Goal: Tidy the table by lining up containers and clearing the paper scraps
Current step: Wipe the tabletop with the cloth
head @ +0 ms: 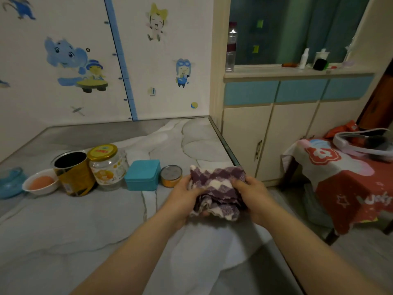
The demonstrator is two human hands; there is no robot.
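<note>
Bunching the purple checked cloth (217, 189) between both hands, I hold it just above the table (85, 226) near its right edge, my left hand (187, 193) curled round its left side and my right hand (251, 193) gripping the right, probably folding it for wiping. The containers stand in a row to the left: small tin (171, 176), teal box (143, 175), glass jar (105, 165), gold can (73, 173), white bowl (40, 182). A blue dish (10, 182) is cut off at the left edge. I see no paper scraps; the cloth hides my fingertips.
</note>
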